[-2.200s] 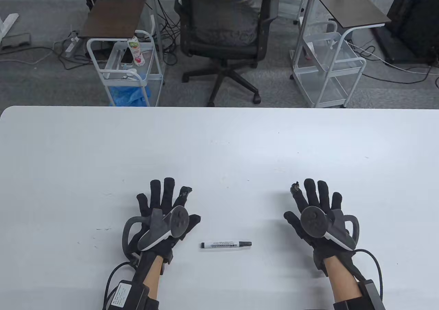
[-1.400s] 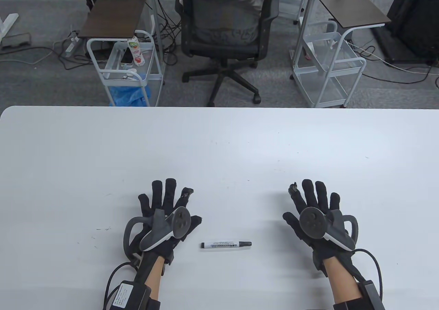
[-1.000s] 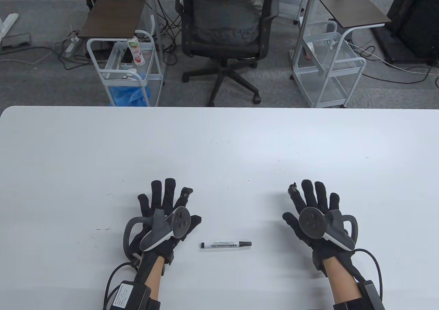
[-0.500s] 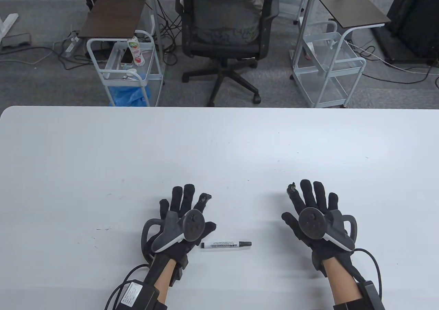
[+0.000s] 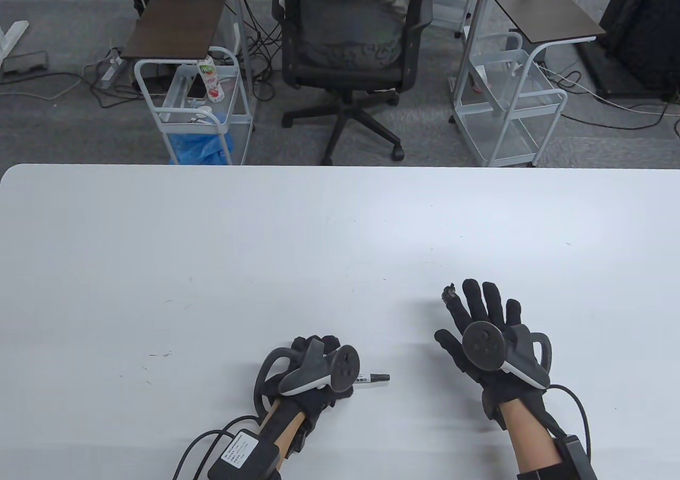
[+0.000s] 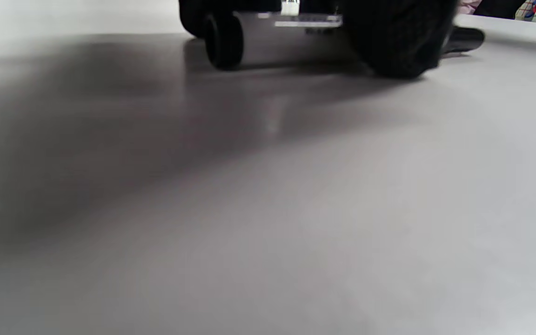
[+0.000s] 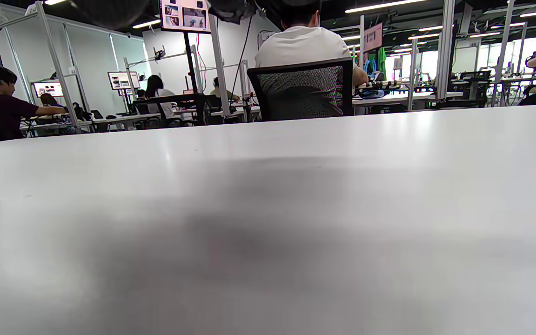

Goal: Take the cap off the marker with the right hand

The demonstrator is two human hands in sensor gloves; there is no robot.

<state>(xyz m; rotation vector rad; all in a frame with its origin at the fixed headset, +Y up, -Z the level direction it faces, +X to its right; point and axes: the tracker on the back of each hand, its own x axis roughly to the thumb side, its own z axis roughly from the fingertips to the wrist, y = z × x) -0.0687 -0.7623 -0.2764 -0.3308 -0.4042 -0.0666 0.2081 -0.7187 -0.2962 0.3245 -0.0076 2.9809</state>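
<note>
left hand [image 5: 319, 368] over marker [image 5: 372, 378], right hand [image 5: 483, 336] apart

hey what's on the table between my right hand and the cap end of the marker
Nothing: in the table view, only bare white table separates the right hand from the marker cap. The left hand covers the marker's other end.

Table top [image 5: 340, 225]: smooth white laminate, faint sheen, scattered dark specks. Marker [image 6: 291, 44]: glossy white plastic barrel with printed label; marker cap [image 5: 380, 378]: black plastic. Gloves on left hand [image 5: 319, 365] and right hand [image 5: 478, 331]: matt black cloth, frayed at one right fingertip.
</note>
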